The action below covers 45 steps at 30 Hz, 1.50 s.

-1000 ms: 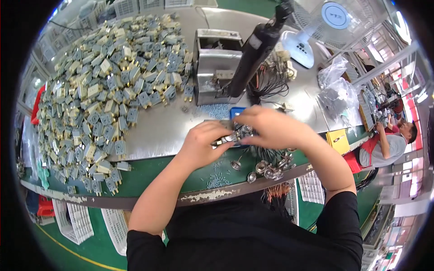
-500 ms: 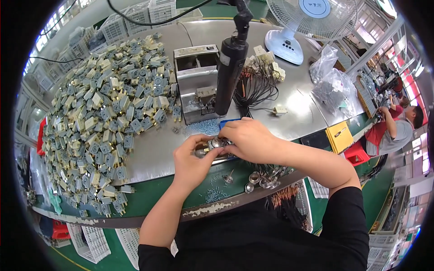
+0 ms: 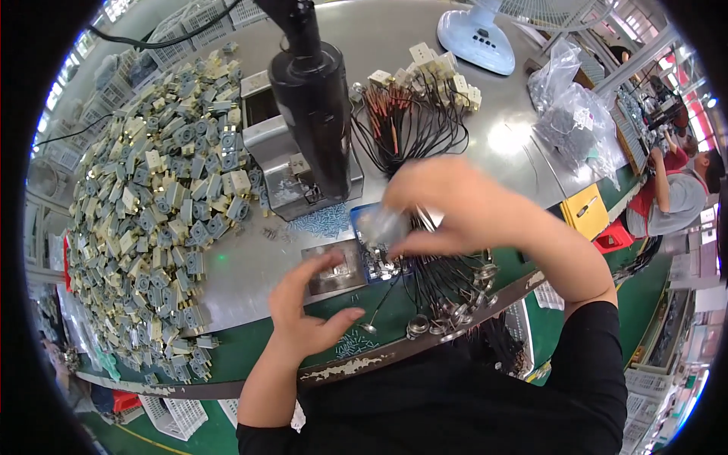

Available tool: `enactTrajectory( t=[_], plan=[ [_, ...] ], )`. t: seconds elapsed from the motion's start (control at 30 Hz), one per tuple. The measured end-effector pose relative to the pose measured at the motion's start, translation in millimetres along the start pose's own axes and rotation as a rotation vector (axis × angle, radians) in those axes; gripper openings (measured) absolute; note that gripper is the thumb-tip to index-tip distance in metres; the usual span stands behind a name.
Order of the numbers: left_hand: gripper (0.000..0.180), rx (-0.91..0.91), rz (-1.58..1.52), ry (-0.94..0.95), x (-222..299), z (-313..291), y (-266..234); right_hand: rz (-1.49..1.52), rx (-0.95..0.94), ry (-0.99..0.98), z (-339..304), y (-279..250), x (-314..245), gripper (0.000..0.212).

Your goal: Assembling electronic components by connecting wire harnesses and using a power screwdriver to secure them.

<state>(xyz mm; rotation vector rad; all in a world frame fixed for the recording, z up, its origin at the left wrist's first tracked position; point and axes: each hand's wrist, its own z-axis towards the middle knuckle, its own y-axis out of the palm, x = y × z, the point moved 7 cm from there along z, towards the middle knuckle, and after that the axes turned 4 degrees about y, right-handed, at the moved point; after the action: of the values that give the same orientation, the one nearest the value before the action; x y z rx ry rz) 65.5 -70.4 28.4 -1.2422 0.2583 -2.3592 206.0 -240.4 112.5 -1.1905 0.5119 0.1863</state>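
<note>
My left hand (image 3: pixel 307 311) is open, thumb and fingers apart, above the near edge of a flat metal fixture plate (image 3: pixel 334 282). Nothing shows between its fingers. My right hand (image 3: pixel 447 205) is smeared by motion over a blue tray (image 3: pixel 356 220) of small shiny metal pieces. Between its thumb and fingers is a blurred silvery metal part (image 3: pixel 383 227); its exact kind is not clear. Black wires with round metal caps (image 3: pixel 440 326) on their ends lie below the right hand, toward the bench's near edge. One more wire end (image 3: pixel 369 327) rests nearer the left hand.
A large heap of grey and cream plug housings (image 3: pixel 159 220) covers the left side. A black cylindrical tool (image 3: pixel 315 114) hangs before a metal box (image 3: pixel 262 140). Pale blue screws (image 3: pixel 322 221) lie beside it. Cream connectors (image 3: pixel 462 87), a fan base (image 3: pixel 476 42) and plastic bags (image 3: pixel 572 114) stand farther off.
My hands have parted: the left has drawn back and opened, the right has lifted away with the silvery part. The fixture plate and blue tray are now uncovered. The view has shifted.
</note>
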Motion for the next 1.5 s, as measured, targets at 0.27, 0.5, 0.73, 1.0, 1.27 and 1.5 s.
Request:
enactTrajectory(
  t=[0.27, 0.5, 0.73, 1.0, 1.27, 1.5],
  plan=[
    [0.032, 0.009, -0.080, 0.082, -12, 3, 2, 0.012, 0.769, 0.909, -122, -58, 197, 0.039],
    [0.023, 0.011, -0.085, 0.103, -13, 2, 6, -0.671, 0.622, 0.983, -131, -58, 162, 0.033],
    [0.022, -0.040, -0.099, 0.190, -3, 3, 10, 0.083, -0.097, 0.599, -95, 36, 90, 0.019],
    [0.017, -0.051, -0.152, 0.097, 8, -5, 14, 0.509, -0.085, 0.896, -107, 61, 106, 0.023],
    [0.015, -0.054, -0.086, 0.116, 11, -11, 9, 0.876, -0.190, 0.942, -124, 36, 92, 0.031],
    [0.012, -0.047, -0.092, 0.066, 12, -8, 11, 0.693, -0.530, 0.992, -175, 31, 81, 0.026]
  ],
)
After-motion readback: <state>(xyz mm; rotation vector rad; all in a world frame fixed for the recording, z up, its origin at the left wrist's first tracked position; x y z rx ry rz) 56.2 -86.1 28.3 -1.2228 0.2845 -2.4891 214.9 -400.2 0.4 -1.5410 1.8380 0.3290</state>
